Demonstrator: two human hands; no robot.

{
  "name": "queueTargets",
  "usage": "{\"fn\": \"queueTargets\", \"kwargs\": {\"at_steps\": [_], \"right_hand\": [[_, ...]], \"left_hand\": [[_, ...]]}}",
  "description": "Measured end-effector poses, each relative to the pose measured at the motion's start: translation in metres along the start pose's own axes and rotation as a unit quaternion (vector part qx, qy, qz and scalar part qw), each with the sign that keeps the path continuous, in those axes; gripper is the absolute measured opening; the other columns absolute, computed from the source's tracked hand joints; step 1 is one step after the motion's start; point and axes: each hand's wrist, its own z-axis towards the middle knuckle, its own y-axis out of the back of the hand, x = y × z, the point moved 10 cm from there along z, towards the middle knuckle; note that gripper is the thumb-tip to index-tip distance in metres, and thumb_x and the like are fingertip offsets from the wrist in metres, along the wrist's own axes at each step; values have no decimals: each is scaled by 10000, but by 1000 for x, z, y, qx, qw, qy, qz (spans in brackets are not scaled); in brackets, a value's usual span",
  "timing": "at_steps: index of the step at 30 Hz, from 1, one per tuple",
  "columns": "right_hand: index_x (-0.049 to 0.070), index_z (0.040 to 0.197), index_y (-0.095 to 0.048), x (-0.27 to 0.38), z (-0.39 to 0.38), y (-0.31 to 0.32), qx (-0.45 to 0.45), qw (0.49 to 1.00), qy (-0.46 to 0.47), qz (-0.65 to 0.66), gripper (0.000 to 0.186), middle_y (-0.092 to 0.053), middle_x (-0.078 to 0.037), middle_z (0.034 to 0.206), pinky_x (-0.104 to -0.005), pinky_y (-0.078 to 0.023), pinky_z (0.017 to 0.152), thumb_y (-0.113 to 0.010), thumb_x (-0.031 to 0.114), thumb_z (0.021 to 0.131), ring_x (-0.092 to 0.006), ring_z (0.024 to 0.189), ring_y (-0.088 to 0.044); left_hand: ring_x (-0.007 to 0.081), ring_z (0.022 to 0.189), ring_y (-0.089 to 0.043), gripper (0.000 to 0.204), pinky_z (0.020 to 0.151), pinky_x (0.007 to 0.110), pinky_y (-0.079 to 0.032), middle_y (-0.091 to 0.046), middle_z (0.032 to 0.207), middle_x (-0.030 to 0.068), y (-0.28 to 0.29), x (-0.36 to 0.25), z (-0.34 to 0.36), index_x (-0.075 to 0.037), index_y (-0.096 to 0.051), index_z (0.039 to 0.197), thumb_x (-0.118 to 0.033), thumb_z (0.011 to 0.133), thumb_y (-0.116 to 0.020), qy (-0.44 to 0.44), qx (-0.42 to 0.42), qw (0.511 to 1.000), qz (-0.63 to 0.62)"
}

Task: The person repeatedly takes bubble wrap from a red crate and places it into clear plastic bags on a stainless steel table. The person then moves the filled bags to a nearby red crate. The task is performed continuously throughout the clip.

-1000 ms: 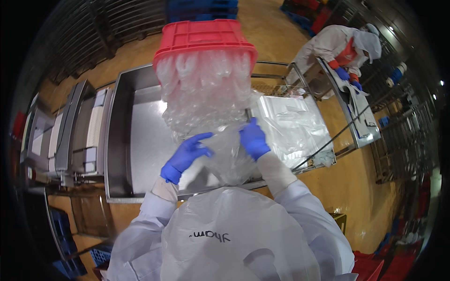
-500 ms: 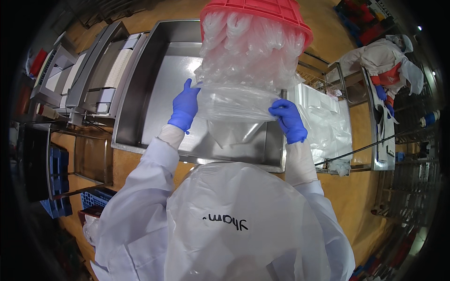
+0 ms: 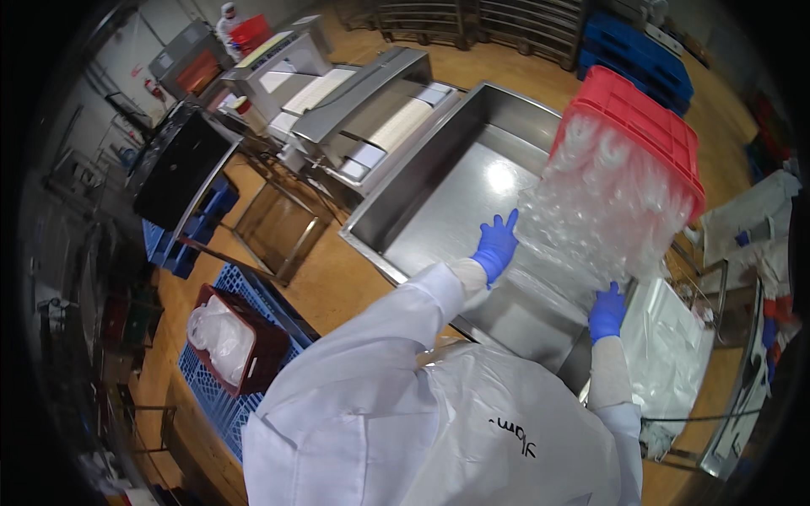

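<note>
A red plastic crate tilts over a large stainless steel tray. Bunched clear plastic film spills from its mouth, and a looser stretch of it hangs over the tray toward me. Beside the film's left edge is my blue-gloved left hand, open, its fingers spread and pointing up and away. At the film's lower right edge is my blue-gloved right hand, by the tray's right side. Its fingers point toward the film and partly blend with it, so their grip is unclear.
Flat clear plastic bags lie on a surface right of the tray. A conveyor machine stands at its left. Lower left, a dark red crate with white plastic sits on a blue pallet. Another person's arm shows at far right.
My view has turned left, so the tray and crate appear farther right. The film, stretched between my hands before, now hangs looser. My left fingers have spread off its edge.
</note>
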Motion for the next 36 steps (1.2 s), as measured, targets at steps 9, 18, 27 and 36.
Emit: {"fn": "queueTargets", "kwargs": {"at_steps": [9,18,27,36], "right_hand": [[101,1099,-553,-20,19,-13,36,984,-134,115,345,-510,-222,1132,-395,-435,812,-567,151,758,-312,1012,-529],[115,834,-663,-49,20,-2,-70,971,-85,211,165,-587,-169,926,-417,-446,727,-550,208,758,-330,824,-579],[108,733,-630,-76,2,-7,-94,952,-61,286,97,-595,-100,950,-391,-426,756,-538,78,731,-288,882,-567],[101,669,-648,-97,6,64,-160,915,15,370,167,-615,-106,853,-352,-427,800,-539,-24,658,-262,853,-581]], "left_hand": [[305,934,-547,197,736,436,-448,-538,1072,132,-12,22,-3,-57,-601,922,-105,762,-497,141,156,964,-160],[269,827,-567,125,688,379,-474,-545,900,95,36,0,-29,-134,-645,773,-102,763,-525,46,-62,981,-177],[261,977,-522,125,693,371,-479,-565,915,75,5,-14,-38,-148,-661,794,-99,752,-554,168,50,965,-194],[319,820,-583,264,775,356,-481,-599,997,66,116,-39,-38,-161,-671,820,10,659,-549,67,-197,971,-120]]}}
